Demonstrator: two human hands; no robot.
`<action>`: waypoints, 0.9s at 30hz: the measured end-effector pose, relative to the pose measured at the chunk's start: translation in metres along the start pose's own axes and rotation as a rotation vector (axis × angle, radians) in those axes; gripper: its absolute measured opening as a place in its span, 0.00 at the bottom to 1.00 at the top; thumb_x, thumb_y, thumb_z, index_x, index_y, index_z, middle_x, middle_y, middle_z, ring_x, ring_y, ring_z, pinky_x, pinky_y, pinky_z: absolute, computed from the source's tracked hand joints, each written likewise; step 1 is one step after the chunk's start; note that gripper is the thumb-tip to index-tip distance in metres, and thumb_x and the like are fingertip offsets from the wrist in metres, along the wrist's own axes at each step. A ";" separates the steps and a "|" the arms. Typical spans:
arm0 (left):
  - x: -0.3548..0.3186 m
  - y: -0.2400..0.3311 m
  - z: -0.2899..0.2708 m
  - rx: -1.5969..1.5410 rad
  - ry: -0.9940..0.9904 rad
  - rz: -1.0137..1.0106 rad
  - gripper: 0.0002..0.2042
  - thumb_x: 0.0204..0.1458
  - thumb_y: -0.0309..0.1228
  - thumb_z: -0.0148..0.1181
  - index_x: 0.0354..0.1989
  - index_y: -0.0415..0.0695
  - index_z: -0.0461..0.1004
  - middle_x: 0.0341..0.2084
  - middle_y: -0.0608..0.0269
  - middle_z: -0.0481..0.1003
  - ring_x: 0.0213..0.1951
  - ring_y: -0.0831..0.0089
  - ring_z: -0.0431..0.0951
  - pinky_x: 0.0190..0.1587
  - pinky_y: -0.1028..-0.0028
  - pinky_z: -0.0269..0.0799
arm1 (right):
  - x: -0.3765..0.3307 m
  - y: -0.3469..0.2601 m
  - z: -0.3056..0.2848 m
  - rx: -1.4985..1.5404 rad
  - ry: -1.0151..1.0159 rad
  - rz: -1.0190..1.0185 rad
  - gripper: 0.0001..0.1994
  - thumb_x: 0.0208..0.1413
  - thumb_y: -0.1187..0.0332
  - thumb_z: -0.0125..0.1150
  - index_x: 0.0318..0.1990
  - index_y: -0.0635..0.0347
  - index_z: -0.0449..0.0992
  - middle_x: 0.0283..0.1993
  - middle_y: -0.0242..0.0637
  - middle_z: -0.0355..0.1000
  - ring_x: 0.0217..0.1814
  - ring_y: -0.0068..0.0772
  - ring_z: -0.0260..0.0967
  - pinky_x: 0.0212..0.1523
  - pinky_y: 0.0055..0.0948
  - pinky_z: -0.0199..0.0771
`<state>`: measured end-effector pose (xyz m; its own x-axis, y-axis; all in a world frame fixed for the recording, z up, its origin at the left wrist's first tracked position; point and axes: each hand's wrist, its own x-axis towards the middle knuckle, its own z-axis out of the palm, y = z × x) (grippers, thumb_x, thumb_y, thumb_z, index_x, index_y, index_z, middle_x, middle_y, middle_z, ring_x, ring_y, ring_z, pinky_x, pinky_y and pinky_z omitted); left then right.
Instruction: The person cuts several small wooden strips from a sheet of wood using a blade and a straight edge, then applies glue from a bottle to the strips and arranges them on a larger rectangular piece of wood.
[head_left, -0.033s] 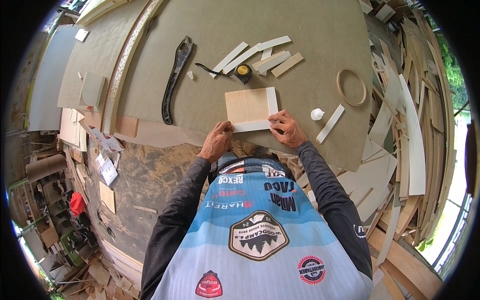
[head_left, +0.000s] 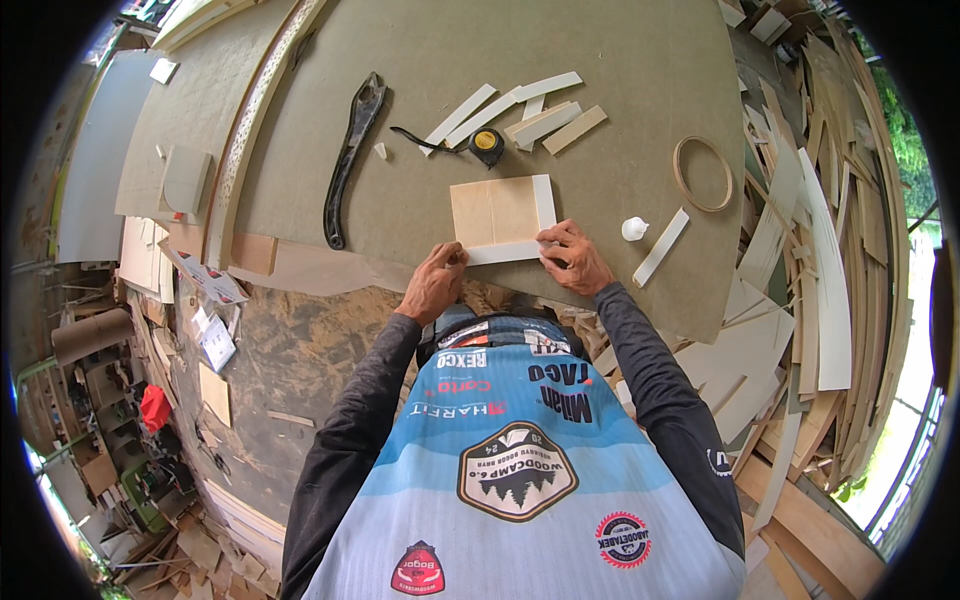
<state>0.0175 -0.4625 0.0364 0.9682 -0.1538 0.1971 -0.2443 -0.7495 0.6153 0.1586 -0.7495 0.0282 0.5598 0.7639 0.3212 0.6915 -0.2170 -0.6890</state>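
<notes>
A pale wooden panel [head_left: 494, 211] lies near the table's front edge. One white strip [head_left: 503, 252] runs along its near side and another white strip [head_left: 545, 203] along its right side; they meet at the near right corner. At the near strip's left end, my left hand [head_left: 436, 281] is closed, thumb and fingers pinching it. My right hand [head_left: 576, 260] has its fingers bent and pressed together on the right end, by the corner. The undersides of both grips are hidden. Just beyond the panel sits a black and yellow tape measure [head_left: 486, 147].
Several white and wooden offcuts [head_left: 545, 122] lie beyond the tape measure. A long black tool [head_left: 352, 165] rests on the left. To the right are a small white bottle [head_left: 634, 229], a loose white strip [head_left: 661, 247] and a wooden ring [head_left: 680, 178]. Scrap boards [head_left: 825, 270] crowd the right side.
</notes>
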 end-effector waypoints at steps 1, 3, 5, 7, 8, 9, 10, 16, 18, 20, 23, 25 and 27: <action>0.000 -0.001 0.000 -0.003 0.000 0.008 0.07 0.58 0.24 0.57 0.39 0.33 0.79 0.45 0.53 0.73 0.47 0.57 0.76 0.49 0.63 0.76 | 0.000 0.000 0.000 -0.001 -0.002 -0.002 0.06 0.46 0.77 0.70 0.33 0.62 0.80 0.48 0.35 0.77 0.54 0.42 0.69 0.56 0.37 0.74; 0.001 -0.002 0.002 0.014 0.014 0.011 0.04 0.56 0.22 0.60 0.35 0.34 0.80 0.45 0.53 0.74 0.44 0.57 0.77 0.47 0.62 0.76 | 0.000 0.000 0.000 -0.015 -0.003 -0.020 0.06 0.45 0.77 0.69 0.33 0.62 0.79 0.48 0.35 0.77 0.53 0.42 0.69 0.56 0.37 0.74; 0.001 -0.002 0.004 0.040 0.017 0.010 0.03 0.54 0.22 0.61 0.32 0.35 0.80 0.44 0.54 0.74 0.43 0.56 0.78 0.47 0.62 0.76 | 0.002 -0.001 0.000 -0.040 -0.001 -0.051 0.06 0.45 0.77 0.69 0.32 0.62 0.79 0.49 0.35 0.76 0.53 0.42 0.69 0.56 0.37 0.74; 0.001 -0.002 0.003 0.073 0.008 0.008 0.04 0.54 0.23 0.61 0.32 0.37 0.81 0.44 0.56 0.74 0.44 0.57 0.77 0.48 0.61 0.75 | 0.001 0.000 0.001 -0.041 0.007 -0.060 0.06 0.45 0.77 0.68 0.32 0.62 0.79 0.49 0.36 0.76 0.54 0.43 0.68 0.56 0.38 0.74; 0.001 -0.001 0.002 0.126 0.014 0.030 0.04 0.54 0.24 0.61 0.32 0.38 0.81 0.45 0.56 0.74 0.45 0.57 0.76 0.48 0.61 0.74 | 0.001 0.000 0.002 -0.042 0.011 -0.065 0.06 0.44 0.77 0.68 0.32 0.63 0.79 0.49 0.36 0.75 0.54 0.43 0.68 0.56 0.38 0.74; 0.004 0.002 -0.002 0.179 0.022 0.051 0.04 0.55 0.25 0.61 0.32 0.38 0.81 0.45 0.57 0.74 0.46 0.57 0.75 0.48 0.60 0.72 | 0.001 -0.001 0.002 -0.048 0.015 -0.061 0.06 0.44 0.77 0.68 0.32 0.63 0.78 0.49 0.37 0.75 0.54 0.44 0.67 0.55 0.38 0.74; 0.006 0.004 -0.005 0.232 0.029 0.073 0.05 0.55 0.26 0.61 0.32 0.39 0.81 0.45 0.57 0.74 0.47 0.57 0.74 0.49 0.60 0.71 | 0.001 -0.003 0.002 -0.055 0.019 -0.058 0.06 0.44 0.77 0.67 0.31 0.63 0.78 0.49 0.37 0.74 0.55 0.44 0.67 0.55 0.39 0.74; 0.008 0.007 -0.009 0.212 0.000 0.058 0.05 0.54 0.27 0.61 0.34 0.40 0.81 0.47 0.57 0.73 0.49 0.56 0.72 0.49 0.59 0.66 | 0.005 -0.018 -0.007 -0.126 0.002 -0.017 0.07 0.44 0.73 0.65 0.32 0.63 0.78 0.51 0.40 0.71 0.59 0.45 0.64 0.56 0.41 0.73; 0.005 0.006 -0.009 0.239 -0.064 0.060 0.11 0.51 0.29 0.61 0.41 0.39 0.80 0.48 0.57 0.72 0.52 0.58 0.70 0.53 0.60 0.66 | 0.006 -0.023 -0.005 -0.229 -0.029 -0.034 0.09 0.45 0.72 0.63 0.36 0.63 0.79 0.51 0.40 0.70 0.59 0.45 0.64 0.58 0.41 0.71; 0.005 0.003 -0.008 0.259 -0.103 0.078 0.15 0.49 0.30 0.62 0.45 0.37 0.79 0.49 0.56 0.71 0.53 0.58 0.70 0.55 0.60 0.66 | 0.005 -0.030 0.005 -0.379 -0.065 -0.065 0.13 0.46 0.70 0.62 0.41 0.64 0.79 0.51 0.40 0.71 0.59 0.44 0.65 0.60 0.41 0.68; 0.004 0.001 -0.010 0.269 -0.166 0.096 0.15 0.50 0.29 0.61 0.45 0.35 0.77 0.48 0.55 0.72 0.53 0.58 0.70 0.57 0.60 0.65 | 0.009 -0.053 0.020 -0.444 -0.014 -0.117 0.18 0.48 0.69 0.59 0.48 0.65 0.77 0.52 0.39 0.71 0.58 0.41 0.66 0.63 0.40 0.65; 0.009 0.005 -0.017 0.252 -0.266 0.092 0.16 0.50 0.29 0.60 0.47 0.34 0.76 0.49 0.54 0.72 0.54 0.58 0.70 0.58 0.60 0.65 | 0.004 -0.056 0.032 -0.474 -0.080 -0.055 0.21 0.48 0.69 0.60 0.52 0.64 0.76 0.54 0.39 0.72 0.60 0.39 0.66 0.63 0.40 0.65; 0.006 0.005 -0.018 0.250 -0.258 0.109 0.19 0.50 0.29 0.59 0.50 0.33 0.75 0.52 0.52 0.72 0.54 0.57 0.70 0.59 0.59 0.64 | 0.004 -0.059 0.038 -0.507 -0.113 -0.014 0.22 0.48 0.69 0.60 0.53 0.64 0.76 0.55 0.39 0.72 0.60 0.39 0.66 0.63 0.40 0.65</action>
<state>0.0214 -0.4559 0.0541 0.9264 -0.3751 0.0325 -0.3573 -0.8489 0.3894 0.1027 -0.7112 0.0456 0.5154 0.8237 0.2363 0.8486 -0.4522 -0.2744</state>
